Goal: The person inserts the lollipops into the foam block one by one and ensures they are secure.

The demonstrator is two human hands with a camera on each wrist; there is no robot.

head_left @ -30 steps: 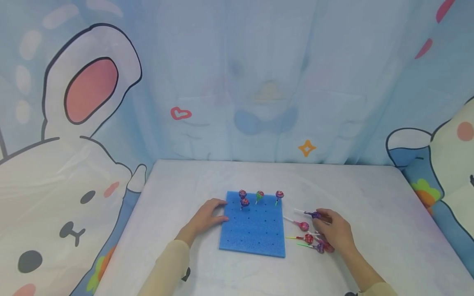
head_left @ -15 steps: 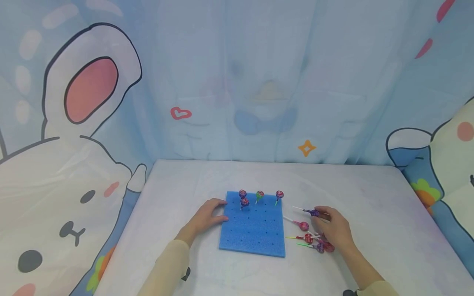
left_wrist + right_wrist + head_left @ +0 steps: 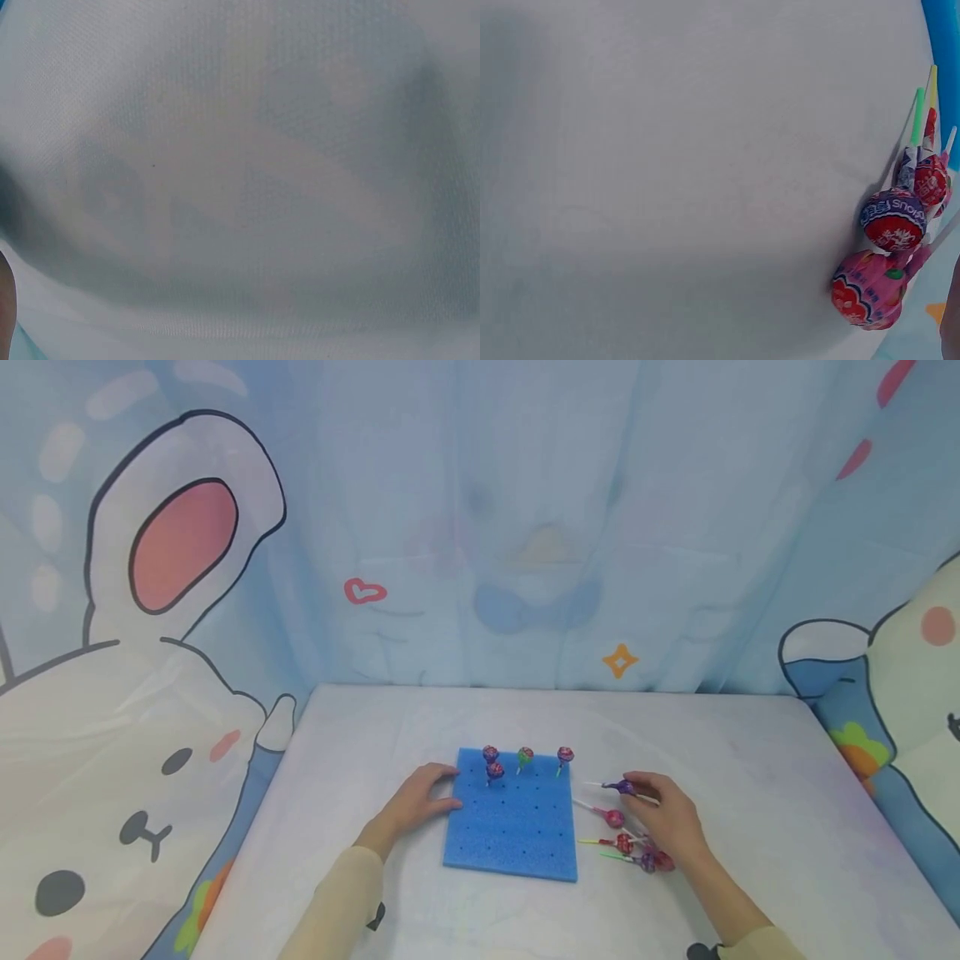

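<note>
My right hand (image 3: 667, 814) pinches a purple-wrapped lollipop (image 3: 622, 787) between thumb and fingers, its white stick pointing left toward the board. A blue foam board (image 3: 510, 827) with rows of small holes lies flat on the table. Several lollipops stand in its far rows, among them a green one (image 3: 525, 754) and a red-and-purple one (image 3: 566, 753) at the right corner. At the board's left edge rests my left hand (image 3: 416, 797), thumb and fingers spread apart. The left wrist view shows mostly white cloth, with only a sliver of the hand.
Loose lollipops lie right of the board: a pink one (image 3: 615, 818), a red one (image 3: 624, 842) with a yellow stick, a purple-and-red one (image 3: 892, 219) with a green stick, and a pink-red one (image 3: 866, 291). White cloth (image 3: 405, 718) covers the table; a printed curtain (image 3: 540, 527) hangs behind.
My right hand has moved the purple lollipop left and slightly away from me, off the loose pile and closer to the board. My left hand stays at the board's edge.
</note>
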